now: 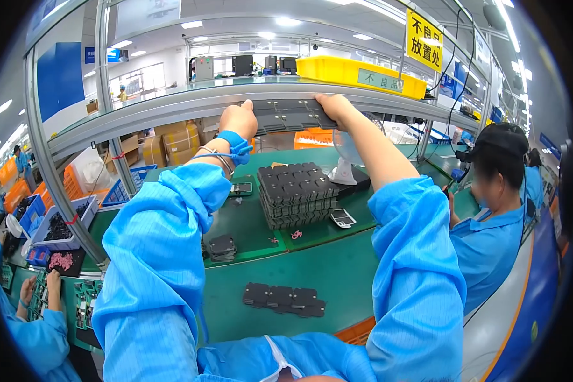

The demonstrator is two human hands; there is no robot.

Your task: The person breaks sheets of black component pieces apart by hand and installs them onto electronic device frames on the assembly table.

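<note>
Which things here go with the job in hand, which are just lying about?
Job, likely:
black panel, in left hand and right hand
panel stack
loose panel

Lying about, apparently:
cardboard boxes
yellow bin

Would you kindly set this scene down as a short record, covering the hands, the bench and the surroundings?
Left hand: holding the left end of a flat, dark grey sectioned panel
Right hand: holding its right end
Panel position: raised above the green flat-topped bench
On bench: tall stack of dark grey panels; similar loose panel, nearer the person
Shelf: long yellow bin
Right side: co-worker in blue clothing
</note>
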